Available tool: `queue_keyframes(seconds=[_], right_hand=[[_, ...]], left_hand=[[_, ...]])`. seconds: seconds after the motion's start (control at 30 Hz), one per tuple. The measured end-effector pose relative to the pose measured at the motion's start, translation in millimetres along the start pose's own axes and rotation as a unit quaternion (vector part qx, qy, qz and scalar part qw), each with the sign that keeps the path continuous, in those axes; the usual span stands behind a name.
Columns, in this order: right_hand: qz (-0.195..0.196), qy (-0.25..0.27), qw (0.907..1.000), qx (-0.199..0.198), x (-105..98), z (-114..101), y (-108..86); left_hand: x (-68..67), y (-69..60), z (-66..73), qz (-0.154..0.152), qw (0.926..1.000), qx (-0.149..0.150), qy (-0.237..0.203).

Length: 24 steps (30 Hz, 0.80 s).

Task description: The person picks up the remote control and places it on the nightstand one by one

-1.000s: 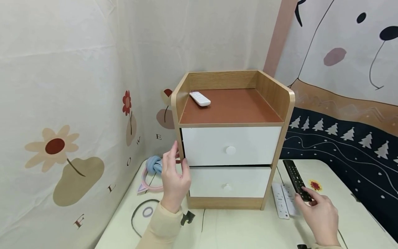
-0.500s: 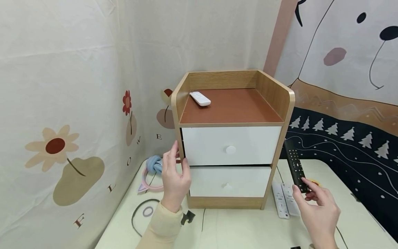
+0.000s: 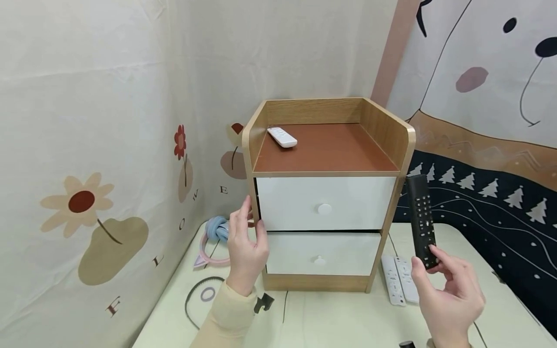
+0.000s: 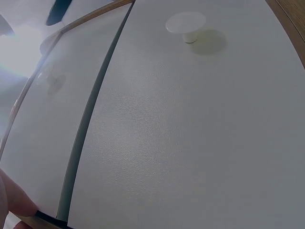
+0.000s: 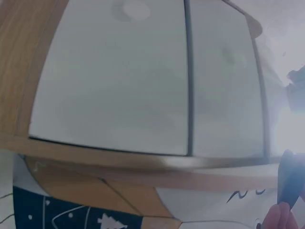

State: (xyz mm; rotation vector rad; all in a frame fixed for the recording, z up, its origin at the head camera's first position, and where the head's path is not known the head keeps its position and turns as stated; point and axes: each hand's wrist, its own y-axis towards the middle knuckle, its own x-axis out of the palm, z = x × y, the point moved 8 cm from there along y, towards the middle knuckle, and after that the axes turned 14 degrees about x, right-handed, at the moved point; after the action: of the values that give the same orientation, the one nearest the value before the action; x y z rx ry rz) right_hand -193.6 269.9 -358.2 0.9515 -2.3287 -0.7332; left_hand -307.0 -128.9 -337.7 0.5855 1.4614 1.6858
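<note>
The left hand point(image 3: 247, 253), fingers fairly straight, touches the cabinet point(image 3: 315, 283) at its left edge. On the cabinet's top, near its left wall, lies a white remote point(image 3: 282, 137). Right of the cabinet and well apart from the left hand, a black remote point(image 3: 421, 222) stands nearly upright along its long axis, top end leaning left, its lower end pinched by the right hand point(image 3: 452, 290). Only the head view shows its buttons; only the left wrist view shows the upper drawer knob's point(image 4: 185, 23) stem
</note>
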Motion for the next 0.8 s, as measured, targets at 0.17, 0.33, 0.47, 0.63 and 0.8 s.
queue_keyframes(seconds=[0.17, 0.33, 0.47, 0.63, 0.8], right_hand=[[-0.028, 0.026, 0.9979, -0.052, 17.9, -22.6, 2.4], [-0.061, -0.032, 0.9947, -0.077, 38.2, -40.3, 10.2], [-0.076, -0.101, 0.9886, -0.080, 53.0, -51.0, 16.8], [-0.092, -0.161, 0.9794, -0.079, 71.2, -61.0, 25.1], [-0.111, -0.186, 0.9717, -0.095, 88.4, -72.4, 33.2]], left_hand=[[-0.5, 0.5, -0.6, 0.000, 1.0000, 0.000, 0.003], [-0.7, 0.8, -0.6, -0.001, 1.0000, 0.000, 0.003], [-0.1, 0.1, 0.5, -0.004, 1.0000, 0.002, 0.001], [-0.5, 0.3, 1.3, -0.005, 1.0000, -0.003, -0.003], [-0.6, -0.1, 0.3, -0.006, 0.9999, -0.009, -0.006]])
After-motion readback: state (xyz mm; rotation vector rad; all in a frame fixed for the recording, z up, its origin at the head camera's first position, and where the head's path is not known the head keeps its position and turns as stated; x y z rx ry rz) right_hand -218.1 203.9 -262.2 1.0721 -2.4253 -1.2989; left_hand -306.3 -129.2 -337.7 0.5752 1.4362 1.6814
